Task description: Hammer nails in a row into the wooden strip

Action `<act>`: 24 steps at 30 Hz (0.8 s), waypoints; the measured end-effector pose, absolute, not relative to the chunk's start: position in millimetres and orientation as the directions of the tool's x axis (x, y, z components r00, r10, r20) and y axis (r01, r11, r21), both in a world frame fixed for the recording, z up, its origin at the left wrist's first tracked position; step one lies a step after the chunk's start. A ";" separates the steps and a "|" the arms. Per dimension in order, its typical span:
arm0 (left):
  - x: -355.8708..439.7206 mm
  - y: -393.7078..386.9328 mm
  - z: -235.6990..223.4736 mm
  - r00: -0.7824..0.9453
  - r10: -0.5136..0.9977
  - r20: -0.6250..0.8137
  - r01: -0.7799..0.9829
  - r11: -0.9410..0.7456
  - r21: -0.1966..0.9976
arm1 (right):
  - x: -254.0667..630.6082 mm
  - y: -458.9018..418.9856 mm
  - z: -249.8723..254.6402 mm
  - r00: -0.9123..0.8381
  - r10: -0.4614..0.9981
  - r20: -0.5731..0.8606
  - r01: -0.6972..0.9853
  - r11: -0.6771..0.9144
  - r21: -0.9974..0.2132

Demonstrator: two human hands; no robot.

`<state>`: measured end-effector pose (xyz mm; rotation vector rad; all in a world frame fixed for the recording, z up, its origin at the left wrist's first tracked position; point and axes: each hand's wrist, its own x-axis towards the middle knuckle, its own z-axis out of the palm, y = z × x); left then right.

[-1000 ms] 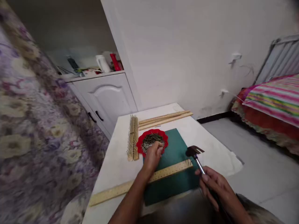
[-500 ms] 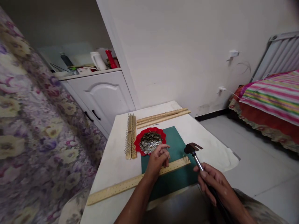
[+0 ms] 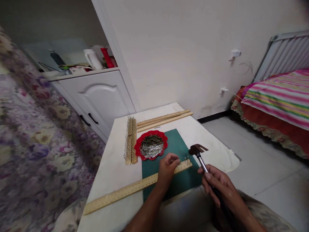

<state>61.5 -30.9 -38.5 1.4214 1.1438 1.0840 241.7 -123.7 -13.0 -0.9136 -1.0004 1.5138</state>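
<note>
My right hand (image 3: 218, 185) grips a claw hammer (image 3: 202, 162) by its handle, its head raised beside the right end of a wooden strip. That pale strip (image 3: 135, 188) has rows of small holes and lies slantwise across a green mat (image 3: 175, 141). A few nails (image 3: 187, 161) stand upright in its right end. Over the strip, just left of those nails, my left hand (image 3: 169, 167) is closed, with a nail pinched between thumb and fingertips. Behind it sits a red scalloped dish (image 3: 137, 146) heaped with loose nails (image 3: 152, 145).
Two strips bristling with nails (image 3: 130, 141) lie at the table's left. Bare wooden strips (image 3: 166, 120) lie along the back of the white table (image 3: 108, 174), with a loose nail (image 3: 157, 127) nearby. A cabinet (image 3: 98, 100), floral curtain (image 3: 36, 145) and bed (image 3: 272, 106) surround it.
My left hand has moved right and away from the dish's edge, bringing the nail over the strip near the standing nails. The hammer stays raised in my right hand. The view has shifted slightly.
</note>
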 end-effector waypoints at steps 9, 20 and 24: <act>69.4 -32.4 -43.2 0.153 0.969 0.195 0.362 -0.238 0.901 | 241.0 -123.7 -12.6 -0.155 0.986 -0.054 -0.352 -0.106 -0.930; 69.0 -32.1 -47.0 0.207 0.951 0.230 0.408 -0.297 0.863 | 240.7 -123.9 -15.0 -0.148 0.987 -0.059 -0.344 -0.108 -0.933; 69.7 -30.5 -47.9 0.195 0.956 0.221 0.392 -0.282 0.876 | 239.0 -124.6 -12.7 -0.180 0.981 -0.076 -0.337 -0.133 -0.932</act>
